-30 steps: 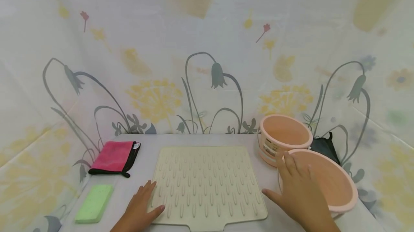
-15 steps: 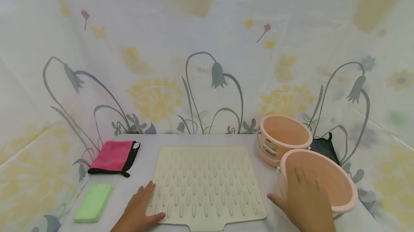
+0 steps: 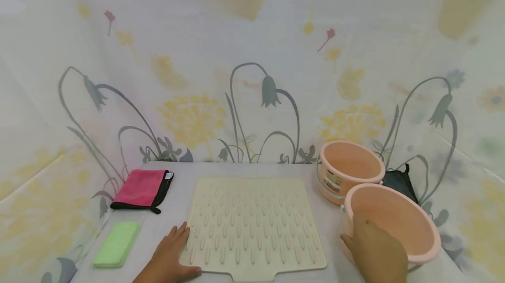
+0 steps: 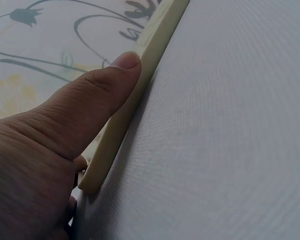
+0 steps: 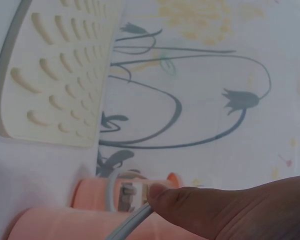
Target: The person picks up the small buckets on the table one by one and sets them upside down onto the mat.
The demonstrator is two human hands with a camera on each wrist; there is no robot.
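Observation:
A cream ridged board (image 3: 252, 226) lies flat in the middle of the table. My left hand (image 3: 168, 254) rests at its near left corner, thumb along the near edge; the left wrist view has the thumb (image 4: 100, 90) against the board's edge (image 4: 117, 130). At the right, my right hand (image 3: 376, 248) is at the near left side of the front peach bucket (image 3: 414, 226), fingers over its rim. In the right wrist view the thumb (image 5: 175, 200) touches the bucket's pale handle (image 5: 132, 222); the other fingers are hidden.
Behind the front bucket stands a second peach bucket (image 3: 331, 182), with a black cloth (image 3: 399, 183) to its right. A pink cloth with black edging (image 3: 140, 189) and a green sponge block (image 3: 116, 245) lie at the left. A flower-printed curtain (image 3: 252, 77) hangs behind.
My right hand has moved down and in against the front bucket, its spread fingers now bent at the rim. The left hand has stayed by the board's corner. The head view has shifted slightly.

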